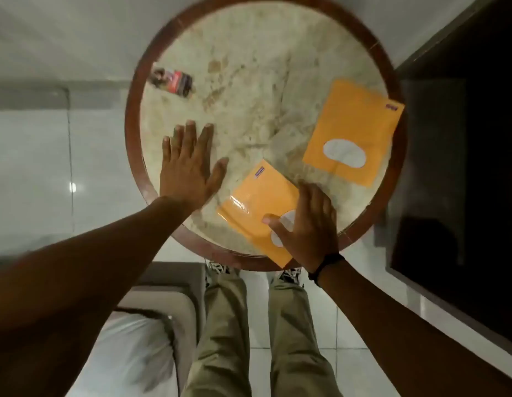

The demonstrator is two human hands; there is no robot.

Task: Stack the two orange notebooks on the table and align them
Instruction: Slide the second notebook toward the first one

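At the near edge of the round marble tabletop (249, 81), the right hand (309, 224) lies flat with fingers spread on the nearer orange notebook (257, 207), pressing rather than gripping; that notebook's near corner juts past the wooden rim. The left hand (189, 167) rests open, palm down, on bare marble by the left edge, holding nothing. The second orange notebook (355, 124) lies apart near the right edge, its far corner over the rim. A small printed packet (173, 80) sits at the far left.
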